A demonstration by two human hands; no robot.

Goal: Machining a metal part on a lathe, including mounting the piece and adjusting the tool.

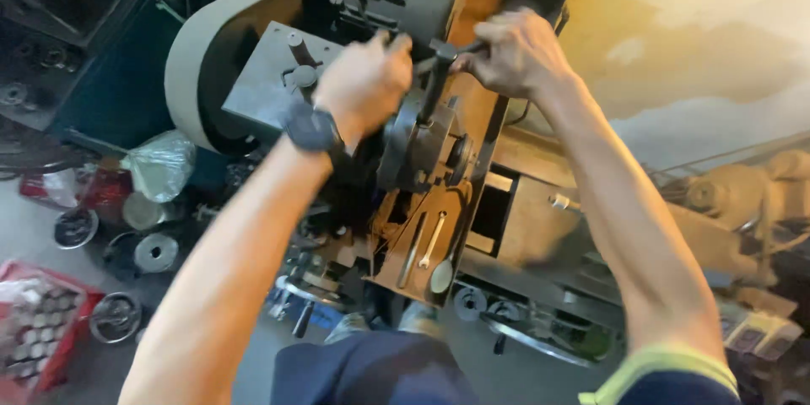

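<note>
A lathe [523, 219] with a grey belt guard [190, 59] fills the middle of the view. On its round chuck [413, 148] stands a dark T-shaped chuck key [437, 76]. My left hand [367, 80], with a black watch on the wrist, grips the left end of the key's crossbar. My right hand [516, 52] is closed round the right end of the crossbar. Both arms reach forward over the machine.
Two wrenches [426, 240] lie on the rusty tray under the chuck. On the floor at left sit metal discs [156, 251], a plastic bag [160, 164] and a red crate [42, 329] of round parts. Handwheels [523, 333] stick out at the lathe's front.
</note>
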